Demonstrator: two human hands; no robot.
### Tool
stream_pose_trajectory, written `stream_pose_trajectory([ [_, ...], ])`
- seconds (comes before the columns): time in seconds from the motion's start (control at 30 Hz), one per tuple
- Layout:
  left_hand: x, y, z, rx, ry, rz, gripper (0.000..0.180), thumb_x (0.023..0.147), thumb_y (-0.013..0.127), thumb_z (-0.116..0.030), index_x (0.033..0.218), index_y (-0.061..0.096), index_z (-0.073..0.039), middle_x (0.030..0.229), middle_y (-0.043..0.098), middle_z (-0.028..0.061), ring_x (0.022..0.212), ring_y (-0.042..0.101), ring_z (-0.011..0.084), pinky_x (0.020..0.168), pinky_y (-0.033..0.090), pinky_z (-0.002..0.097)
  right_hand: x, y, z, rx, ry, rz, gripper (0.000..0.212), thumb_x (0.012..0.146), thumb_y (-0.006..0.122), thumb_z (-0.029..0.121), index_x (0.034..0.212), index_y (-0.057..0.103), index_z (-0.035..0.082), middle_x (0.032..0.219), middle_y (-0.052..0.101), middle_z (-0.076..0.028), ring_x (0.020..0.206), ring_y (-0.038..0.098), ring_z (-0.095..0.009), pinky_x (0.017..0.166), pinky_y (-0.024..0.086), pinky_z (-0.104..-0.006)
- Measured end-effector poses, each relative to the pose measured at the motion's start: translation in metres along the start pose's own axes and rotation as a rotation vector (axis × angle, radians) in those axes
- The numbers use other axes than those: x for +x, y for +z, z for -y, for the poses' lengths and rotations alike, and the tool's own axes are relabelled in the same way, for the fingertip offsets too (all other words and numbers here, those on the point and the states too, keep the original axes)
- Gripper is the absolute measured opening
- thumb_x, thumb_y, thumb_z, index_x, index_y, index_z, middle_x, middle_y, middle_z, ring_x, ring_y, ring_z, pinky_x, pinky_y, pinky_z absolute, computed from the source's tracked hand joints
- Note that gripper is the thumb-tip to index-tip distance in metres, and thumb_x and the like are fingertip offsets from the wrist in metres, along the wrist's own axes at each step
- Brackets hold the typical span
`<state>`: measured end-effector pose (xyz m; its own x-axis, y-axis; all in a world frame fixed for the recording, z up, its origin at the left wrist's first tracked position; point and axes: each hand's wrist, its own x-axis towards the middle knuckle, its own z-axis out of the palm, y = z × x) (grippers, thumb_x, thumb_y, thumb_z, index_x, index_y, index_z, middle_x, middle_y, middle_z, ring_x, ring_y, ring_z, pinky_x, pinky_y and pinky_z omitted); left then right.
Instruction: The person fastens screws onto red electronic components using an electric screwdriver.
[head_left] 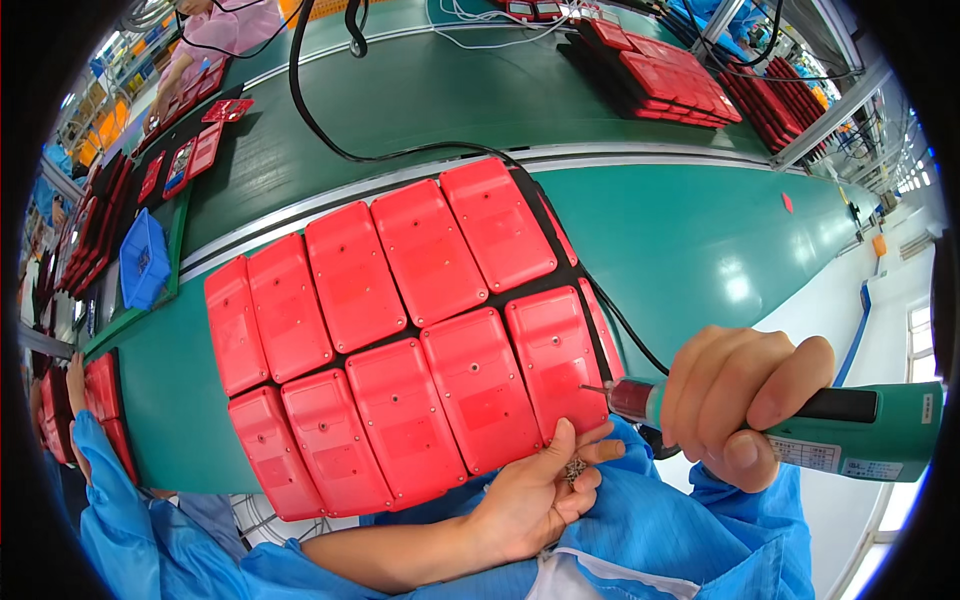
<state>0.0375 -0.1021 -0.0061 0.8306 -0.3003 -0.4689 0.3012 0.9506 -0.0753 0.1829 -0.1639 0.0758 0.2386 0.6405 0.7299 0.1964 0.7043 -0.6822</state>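
Note:
My right hand (735,400) is wrapped round a green electric screwdriver (850,430), whose thin bit points left at the edge of the nearest red plastic cover (555,350). My left hand (540,490) lies at the near edge of that cover, its fingers curled round a small heap of screws (573,470). The thumb touches or nearly touches the cover's lower corner. Two rows of these red covers, with small holes in them, rest on a black tray (410,325) in front of me. Whether the bit sits on a screw is too small to tell.
A black cable (400,155) runs across the green bench (680,240) behind the tray. Beyond the metal rail lies a dark green conveyor (450,90) with stacked red covers (665,75). A blue bin (145,260) stands at left. Co-workers' arms (95,430) show at left.

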Motion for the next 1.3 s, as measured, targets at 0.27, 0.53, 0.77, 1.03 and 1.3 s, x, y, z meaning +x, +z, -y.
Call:
stream_pose_trajectory([
  [0.27,-0.01,-0.01,-0.002,0.2,0.051,0.058,0.034,0.091,0.038,-0.017,0.119,0.036,0.003,0.115,0.048,0.0146,0.089,0.054,0.0154,0.066,0.046,0.0211,-0.002,0.002,-0.006,-0.006,0.029,-0.03,0.026,0.077,0.058,0.008,0.085,0.034,0.007,0.048,0.046,-0.002,0.033,0.043,-0.011,0.033,0.041,-0.025],
  [0.53,-0.041,0.006,-0.001,0.439,0.216,0.016,0.019,0.09,0.042,-0.021,0.095,0.048,-0.004,0.089,0.059,0.0126,0.073,0.059,0.0154,0.047,0.038,0.018,-0.009,-0.006,0.03,0.108,0.055,-0.198,0.024,0.073,0.051,-0.002,0.088,0.035,0.008,0.055,0.046,-0.008,0.045,0.048,-0.017,0.046,0.044,-0.0338],
  [0.77,-0.037,0.019,-0.019,0.342,0.398,0.198,0.022,0.09,0.04,-0.024,0.087,0.051,-0.005,0.076,0.056,0.0063,0.06,0.051,0.0116,0.044,0.036,0.0172,-0.005,0.01,0.055,0.062,-0.084,-0.236,0.022,0.076,0.057,0.008,0.089,0.039,0.007,0.048,0.046,-0.004,0.039,0.048,-0.017,0.041,0.044,-0.0316],
  [1.03,-0.043,0.031,-0.015,0.447,0.5,0.023,0.022,0.086,0.049,-0.012,0.104,0.051,0.0,0.089,0.057,0.0057,0.067,0.05,0.0079,0.049,0.037,0.0129,-0.004,0.014,0.062,0.187,-0.115,-0.214,0.021,0.077,0.051,0.003,0.092,0.038,0.007,0.054,0.047,-0.005,0.045,0.049,-0.017,0.046,0.044,-0.0335],
  [1.3,-0.036,0.013,-0.028,0.31,0.448,0.103,0.024,0.09,0.042,-0.026,0.093,0.049,-0.003,0.081,0.057,0.0086,0.065,0.053,0.0107,0.045,0.035,0.0166,0.011,0.016,0.048,0.227,-0.237,-0.216,0.024,0.078,0.057,0.008,0.091,0.037,0.007,0.05,0.046,-0.004,0.037,0.046,-0.016,0.037,0.042,-0.0313],
])
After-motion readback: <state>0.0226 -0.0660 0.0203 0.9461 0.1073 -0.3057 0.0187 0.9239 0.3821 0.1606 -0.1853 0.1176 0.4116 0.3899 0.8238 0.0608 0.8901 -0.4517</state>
